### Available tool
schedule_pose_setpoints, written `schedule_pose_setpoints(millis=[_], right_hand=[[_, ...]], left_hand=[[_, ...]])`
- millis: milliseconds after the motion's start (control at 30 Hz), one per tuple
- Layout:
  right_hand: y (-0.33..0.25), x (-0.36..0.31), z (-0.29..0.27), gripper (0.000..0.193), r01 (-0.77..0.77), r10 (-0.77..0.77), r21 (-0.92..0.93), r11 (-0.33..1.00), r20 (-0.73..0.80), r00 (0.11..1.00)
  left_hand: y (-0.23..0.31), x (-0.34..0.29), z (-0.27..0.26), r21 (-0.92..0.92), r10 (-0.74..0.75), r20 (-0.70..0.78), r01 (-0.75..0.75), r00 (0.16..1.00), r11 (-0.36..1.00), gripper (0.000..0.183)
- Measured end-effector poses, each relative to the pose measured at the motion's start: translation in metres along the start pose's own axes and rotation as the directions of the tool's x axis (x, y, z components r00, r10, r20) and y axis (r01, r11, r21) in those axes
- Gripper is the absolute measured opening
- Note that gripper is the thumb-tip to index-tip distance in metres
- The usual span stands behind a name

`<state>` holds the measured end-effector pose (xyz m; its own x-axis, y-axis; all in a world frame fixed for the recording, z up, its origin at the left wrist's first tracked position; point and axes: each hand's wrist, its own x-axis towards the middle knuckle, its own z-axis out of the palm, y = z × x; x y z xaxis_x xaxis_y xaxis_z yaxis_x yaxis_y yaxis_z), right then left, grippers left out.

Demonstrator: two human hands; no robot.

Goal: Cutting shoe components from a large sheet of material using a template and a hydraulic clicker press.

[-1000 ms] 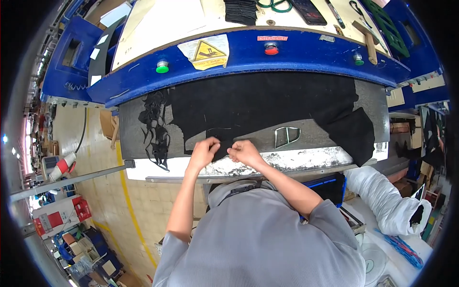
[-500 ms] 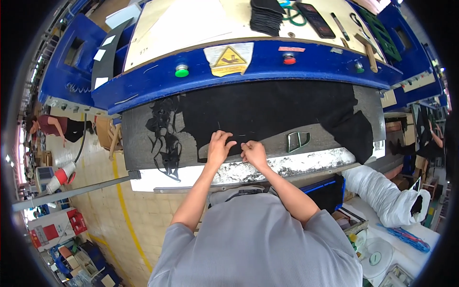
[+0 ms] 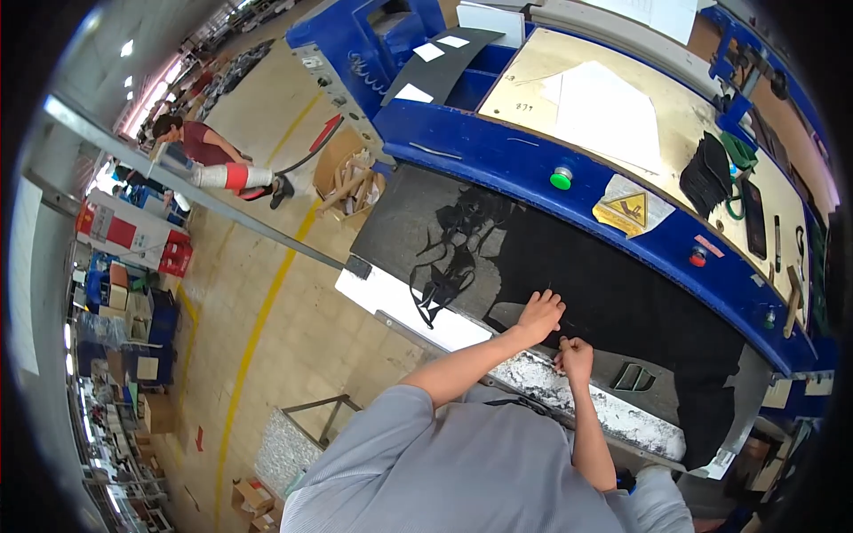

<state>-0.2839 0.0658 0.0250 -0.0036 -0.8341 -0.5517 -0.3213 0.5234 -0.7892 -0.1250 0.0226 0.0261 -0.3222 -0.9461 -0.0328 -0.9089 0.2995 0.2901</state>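
Observation:
A large sheet of black fabric (image 3: 613,284) lies over the grey work surface, its near edge uneven. My left hand (image 3: 540,316) rests on this edge, fingers bent and apart from the thumb. Just to its right, my right hand (image 3: 577,357) is closed in a pinch at the fabric's edge; the fingertips hide most of what is between them. Right of that hand, a small metal cutting die (image 3: 633,377) with a crossbar lies on the bare grey surface, apart from both hands.
Tangled black fabric scraps (image 3: 458,258) lie left of the sheet. Behind runs a blue machine beam (image 3: 498,147) with a green button (image 3: 562,178) and a red button (image 3: 698,257). A hammer (image 3: 793,302) lies on the shelf. A person (image 3: 209,147) stands far left.
The whole view has turned leftward, so the bench appears tilted and farther right. Both hands remain at the fabric's near edge, and the cutting die keeps its place on the bench.

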Motion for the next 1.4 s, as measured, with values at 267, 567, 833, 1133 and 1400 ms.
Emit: schedule_pose_setpoints(millis=[267,567,833,1133,1400], right_hand=[[-0.004,-0.01,-0.02,0.03,0.393,-0.42,-0.158,0.906,-0.208,0.884],[-0.085,-0.054,-0.029,0.021,0.591,-0.587,-0.041,0.805,0.088,0.805],[-0.116,-0.059,-0.047,0.026,0.736,-0.746,-0.133,0.663,-0.039,0.665],[-0.134,-0.073,-0.065,0.027,0.746,-0.804,-0.345,0.57,-0.046,0.593],[-0.124,-0.073,-0.06,0.023,0.642,-0.703,-0.305,0.703,-0.158,0.694]], left_hand=[[-0.001,-0.005,-0.032,-0.121,0.198,0.031,-0.192,0.98,0.974,0.033],[-0.005,-0.057,-0.061,-0.94,0.107,0.307,0.284,0.946,0.189,0.02],[0.042,-0.05,-0.084,-0.712,0.019,0.446,0.368,0.895,-0.598,0.062],[0.044,-0.04,-0.092,-0.743,0.243,0.333,0.413,0.911,-0.527,0.052],[0.04,-0.041,-0.076,-0.815,0.281,0.321,0.415,0.905,-0.404,0.05]])
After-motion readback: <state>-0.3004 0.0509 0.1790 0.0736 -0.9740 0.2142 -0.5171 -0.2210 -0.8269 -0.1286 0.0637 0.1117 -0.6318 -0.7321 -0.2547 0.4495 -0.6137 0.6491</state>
